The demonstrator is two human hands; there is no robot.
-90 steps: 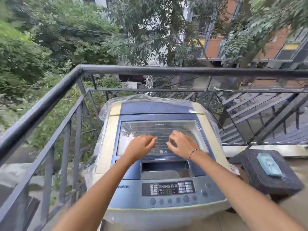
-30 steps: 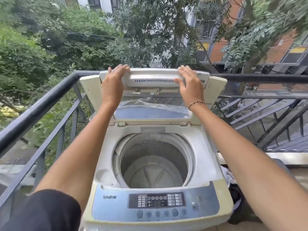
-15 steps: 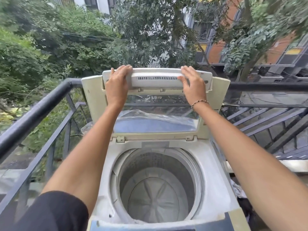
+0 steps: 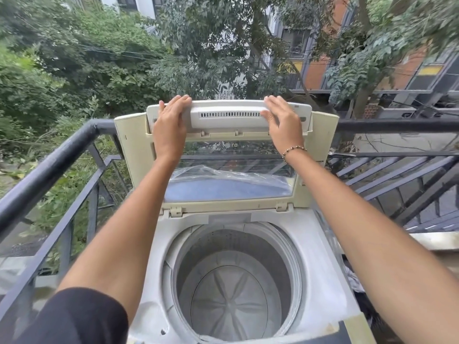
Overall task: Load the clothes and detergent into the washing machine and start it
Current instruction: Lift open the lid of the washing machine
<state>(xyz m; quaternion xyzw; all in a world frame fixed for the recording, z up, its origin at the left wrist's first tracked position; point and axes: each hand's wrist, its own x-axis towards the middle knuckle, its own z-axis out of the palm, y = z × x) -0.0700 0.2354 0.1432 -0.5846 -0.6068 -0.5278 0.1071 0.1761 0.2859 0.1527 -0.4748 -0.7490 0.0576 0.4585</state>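
I see a top-loading washing machine (image 4: 325, 276) on a balcony, set against the dark metal railing (image 4: 52, 165). Its folding lid (image 4: 228, 155) stands raised and upright at the back, cream-framed with a clear window and a slotted white upper panel. The left hand (image 4: 171, 125) lies flat on the lid's top left edge, fingers (image 4: 182, 101) extended and curling over the rim. The right hand (image 4: 283, 120), a beaded bracelet (image 4: 293, 149) at its wrist, rests open-palmed against the top right, fingers straight. The grey drum (image 4: 233, 289) gapes below with no clothes inside. Crumpled clear plastic sheet (image 4: 223, 173) shows through the window.
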